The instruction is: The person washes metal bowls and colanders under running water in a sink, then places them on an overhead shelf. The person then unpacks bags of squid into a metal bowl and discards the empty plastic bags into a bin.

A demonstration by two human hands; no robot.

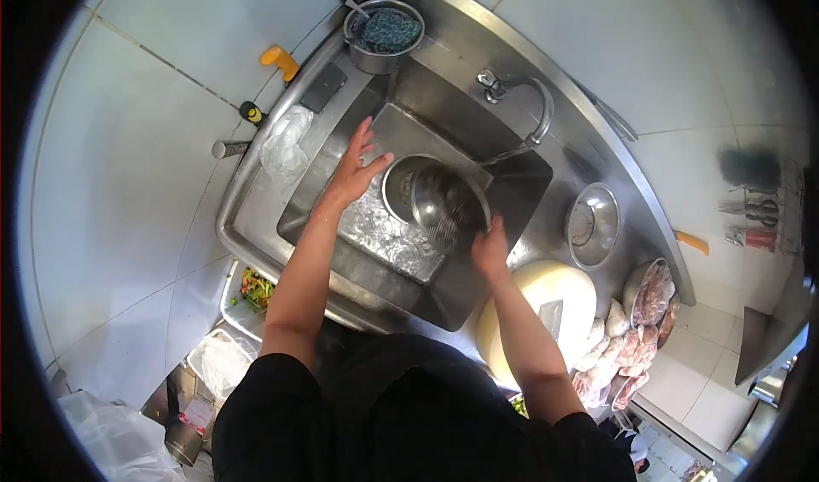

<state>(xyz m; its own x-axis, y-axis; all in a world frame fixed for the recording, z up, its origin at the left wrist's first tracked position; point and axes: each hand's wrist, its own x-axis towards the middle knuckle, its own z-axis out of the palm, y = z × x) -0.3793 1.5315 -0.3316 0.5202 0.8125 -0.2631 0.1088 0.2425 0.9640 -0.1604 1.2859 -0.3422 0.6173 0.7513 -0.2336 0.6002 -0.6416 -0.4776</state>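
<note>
My right hand [490, 248] grips the rim of a metal colander [452, 207], which is tilted over the sink [375, 307]. Fine holes or slots show in its blurred wall. Partly behind the colander, a round metal bowl [394, 194] sits in the basin. My left hand [354, 173] is to the left of that bowl, fingers spread and holding nothing. Shiny water covers the basin floor. The curved faucet [546, 107] reaches over the sink from the back right.
A metal pot [384, 60] with blue-green scrubbers stands at the back corner. Another metal bowl [595, 226] rests on the right counter. Near my right forearm lie a round cutting board [503, 320] with a cleaver [551, 316] and several pieces of raw meat [636, 350]. A plastic bag [286, 145] lies left.
</note>
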